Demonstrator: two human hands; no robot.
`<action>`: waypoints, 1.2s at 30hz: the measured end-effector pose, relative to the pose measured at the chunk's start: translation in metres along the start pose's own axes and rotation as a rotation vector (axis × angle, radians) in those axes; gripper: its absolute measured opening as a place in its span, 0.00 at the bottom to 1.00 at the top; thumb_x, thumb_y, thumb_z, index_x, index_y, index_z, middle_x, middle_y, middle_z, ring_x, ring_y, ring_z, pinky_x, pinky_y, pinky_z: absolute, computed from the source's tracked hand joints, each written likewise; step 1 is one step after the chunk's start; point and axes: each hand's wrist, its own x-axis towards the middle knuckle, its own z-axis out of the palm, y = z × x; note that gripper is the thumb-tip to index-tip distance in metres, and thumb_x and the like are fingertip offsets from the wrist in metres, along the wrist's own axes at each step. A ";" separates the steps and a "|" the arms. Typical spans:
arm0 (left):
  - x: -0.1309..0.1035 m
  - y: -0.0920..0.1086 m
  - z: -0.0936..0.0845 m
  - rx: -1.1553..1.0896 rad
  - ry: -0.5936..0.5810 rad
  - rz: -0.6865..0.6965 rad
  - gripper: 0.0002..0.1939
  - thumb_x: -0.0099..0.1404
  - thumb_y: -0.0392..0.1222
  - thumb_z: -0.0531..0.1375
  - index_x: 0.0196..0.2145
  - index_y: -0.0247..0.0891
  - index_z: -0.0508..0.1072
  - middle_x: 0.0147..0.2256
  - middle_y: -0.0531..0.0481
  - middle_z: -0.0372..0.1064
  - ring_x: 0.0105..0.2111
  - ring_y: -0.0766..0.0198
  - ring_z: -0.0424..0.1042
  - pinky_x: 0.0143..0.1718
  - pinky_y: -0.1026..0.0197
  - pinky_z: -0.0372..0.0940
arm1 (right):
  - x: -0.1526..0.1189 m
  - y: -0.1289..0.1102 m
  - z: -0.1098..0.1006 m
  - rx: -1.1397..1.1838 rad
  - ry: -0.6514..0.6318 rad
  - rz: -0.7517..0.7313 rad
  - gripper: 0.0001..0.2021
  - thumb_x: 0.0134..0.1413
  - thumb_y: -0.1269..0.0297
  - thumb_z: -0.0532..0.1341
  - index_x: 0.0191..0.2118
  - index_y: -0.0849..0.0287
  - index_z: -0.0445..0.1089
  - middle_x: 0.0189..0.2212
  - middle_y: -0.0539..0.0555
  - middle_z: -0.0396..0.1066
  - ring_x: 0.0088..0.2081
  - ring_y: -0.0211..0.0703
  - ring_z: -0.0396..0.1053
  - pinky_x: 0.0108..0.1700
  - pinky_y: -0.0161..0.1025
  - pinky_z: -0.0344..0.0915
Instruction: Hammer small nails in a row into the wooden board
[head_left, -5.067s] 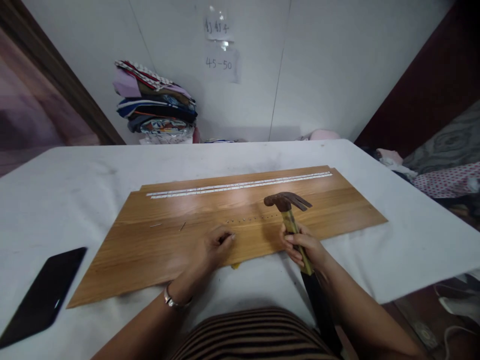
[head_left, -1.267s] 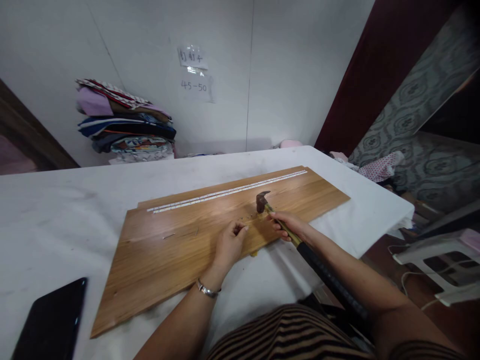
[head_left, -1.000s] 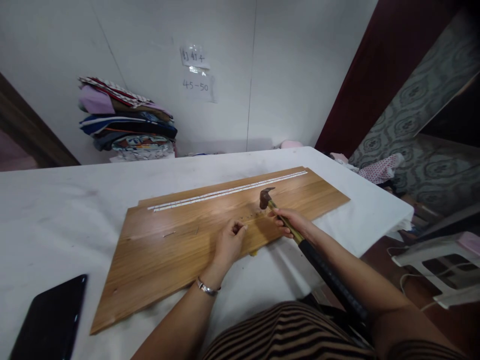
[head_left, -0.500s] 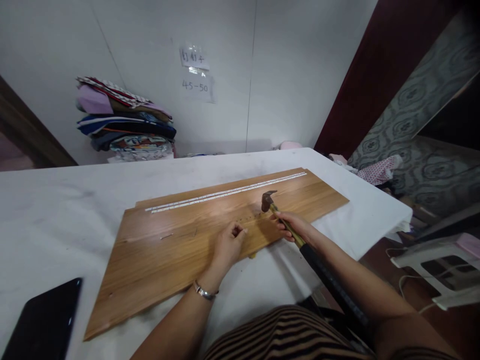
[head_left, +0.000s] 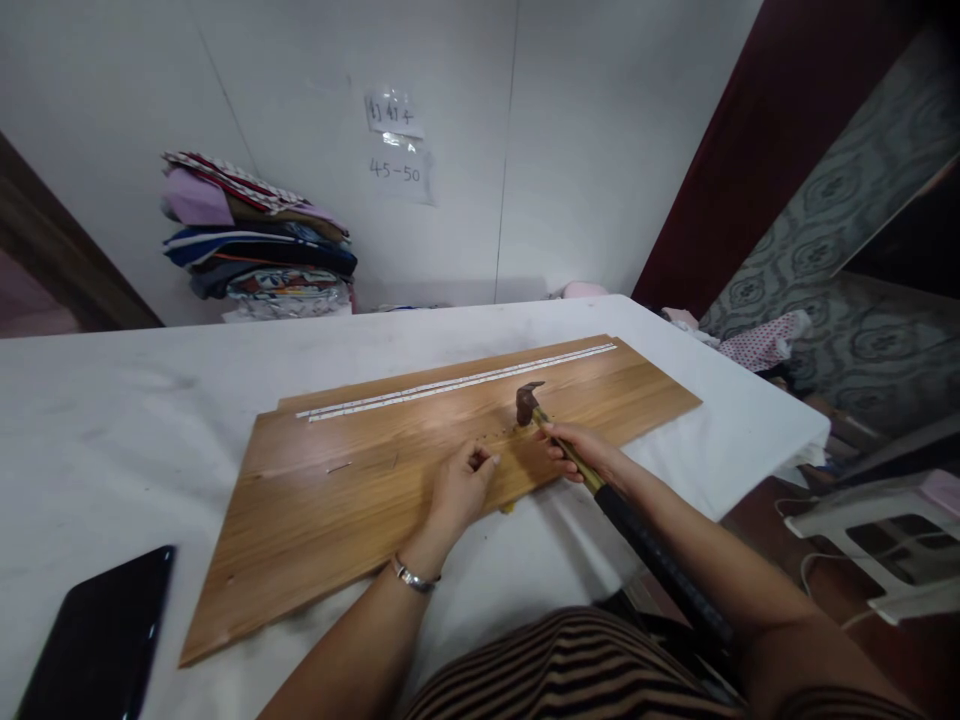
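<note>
My right hand (head_left: 574, 450) is wrapped round the shaft of a claw hammer (head_left: 527, 403), close below its rusty head. The hammer's long dark grip runs back under my forearm. Its head is low over a wooden board (head_left: 315, 540), by a row of small dark nails or marks (head_left: 495, 434); whether it touches them I cannot tell. My left hand (head_left: 461, 485) rests on the board just left of that row, thumb and fingers curled together. Anything between those fingertips is hidden. Farther left on the board lies a loose nail (head_left: 339, 467), and a thin nail (head_left: 394, 461) appears to stand upright.
Two white measuring strips (head_left: 450, 384) run along the board's far side. A black phone or tablet (head_left: 97, 635) lies at the left on the white-covered table (head_left: 90, 430). Folded cloth (head_left: 259, 240) is stacked against the wall. A white stool (head_left: 870, 530) stands at the right.
The hammer head has shifted slightly left and down towards the board. My left hand stays in nearly the same place. The whole view has moved a little.
</note>
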 end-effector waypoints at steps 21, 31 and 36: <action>0.001 -0.005 0.001 -0.056 0.000 0.019 0.10 0.57 0.46 0.58 0.24 0.38 0.67 0.21 0.57 0.64 0.24 0.68 0.63 0.26 0.66 0.56 | -0.004 0.000 -0.006 0.025 0.008 -0.034 0.09 0.57 0.58 0.54 0.37 0.58 0.62 0.16 0.41 0.54 0.09 0.27 0.48 0.09 0.25 0.45; 0.001 -0.004 0.001 -0.070 -0.037 0.020 0.10 0.59 0.45 0.57 0.28 0.38 0.73 0.27 0.53 0.72 0.28 0.65 0.69 0.31 0.65 0.61 | 0.000 0.003 -0.002 0.015 -0.020 -0.006 0.09 0.59 0.59 0.52 0.37 0.59 0.62 0.16 0.42 0.55 0.09 0.27 0.49 0.08 0.25 0.46; 0.000 0.002 -0.002 -0.029 -0.016 0.053 0.08 0.59 0.42 0.56 0.29 0.38 0.75 0.27 0.53 0.72 0.28 0.66 0.69 0.31 0.65 0.61 | -0.001 -0.001 -0.006 0.010 0.013 -0.049 0.08 0.59 0.60 0.52 0.37 0.59 0.62 0.16 0.41 0.55 0.09 0.27 0.49 0.08 0.25 0.46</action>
